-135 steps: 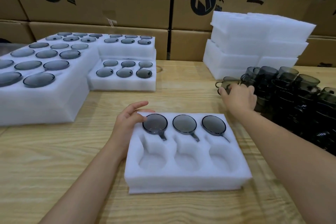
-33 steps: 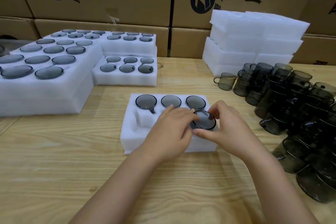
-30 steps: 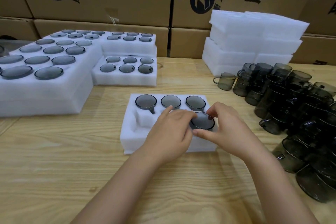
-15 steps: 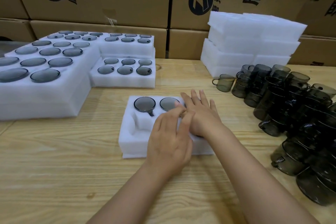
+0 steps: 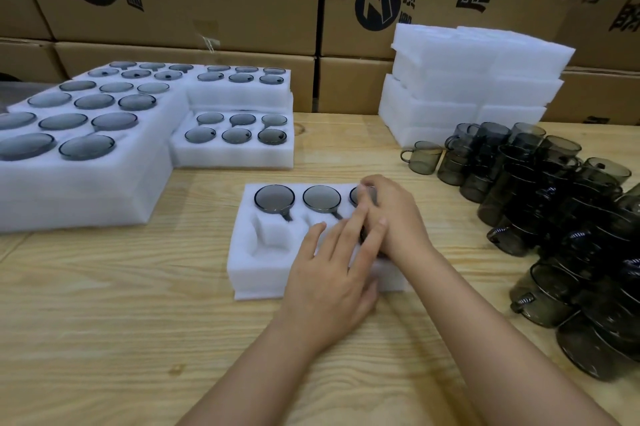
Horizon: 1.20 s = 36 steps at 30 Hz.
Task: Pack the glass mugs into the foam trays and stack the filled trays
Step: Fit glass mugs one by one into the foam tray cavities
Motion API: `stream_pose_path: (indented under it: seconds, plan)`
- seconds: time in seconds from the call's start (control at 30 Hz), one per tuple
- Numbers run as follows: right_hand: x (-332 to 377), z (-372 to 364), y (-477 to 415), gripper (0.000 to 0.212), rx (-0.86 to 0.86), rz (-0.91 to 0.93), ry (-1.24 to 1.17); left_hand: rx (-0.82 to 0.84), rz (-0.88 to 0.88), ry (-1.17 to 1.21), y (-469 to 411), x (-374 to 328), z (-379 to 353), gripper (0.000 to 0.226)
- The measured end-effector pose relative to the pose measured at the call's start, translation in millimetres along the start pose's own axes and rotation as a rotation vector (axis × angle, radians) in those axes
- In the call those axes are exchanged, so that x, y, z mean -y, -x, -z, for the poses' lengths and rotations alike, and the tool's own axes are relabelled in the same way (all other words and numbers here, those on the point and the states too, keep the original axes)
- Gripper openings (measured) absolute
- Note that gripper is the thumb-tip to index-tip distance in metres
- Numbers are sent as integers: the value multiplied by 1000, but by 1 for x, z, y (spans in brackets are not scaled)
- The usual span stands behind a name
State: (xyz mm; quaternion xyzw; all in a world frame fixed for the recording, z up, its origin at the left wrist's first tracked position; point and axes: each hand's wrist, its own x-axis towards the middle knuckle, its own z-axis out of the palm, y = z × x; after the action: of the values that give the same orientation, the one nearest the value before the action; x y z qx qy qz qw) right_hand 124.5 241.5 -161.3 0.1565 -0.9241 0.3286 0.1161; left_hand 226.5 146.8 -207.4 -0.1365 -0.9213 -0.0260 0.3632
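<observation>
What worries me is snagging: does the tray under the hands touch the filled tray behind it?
Apart. The head view shows a bare strip of table between the tray and the filled tray.

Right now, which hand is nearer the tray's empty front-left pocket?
Left. The left hand lies just right of the pocket; the right hand is farther right, over the right end of the tray.

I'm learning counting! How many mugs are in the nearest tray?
3 smoky glass mugs: left, middle, right of the white foam tray's back row. The left hand and right hand may hide more.
</observation>
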Motion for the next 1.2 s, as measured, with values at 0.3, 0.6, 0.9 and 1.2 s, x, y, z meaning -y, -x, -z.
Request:
stream_pose_path:
  seconds: [0.3,0.6,0.9,1.2]
  plan:
    - [-70,94,-27,52,-213,-493,422,-31,-22,-72,0,2,-3,58]
    - [-88,105,-41,6,-8,-572,622,-32,-23,-34,-2,5,-2,55]
    - [-44,84,13,24,-378,-198,365,-57,17,85,-4,5,0,59]
    - [4,25,69,39,-621,452,-97,-204,199,381,-5,4,9,69]
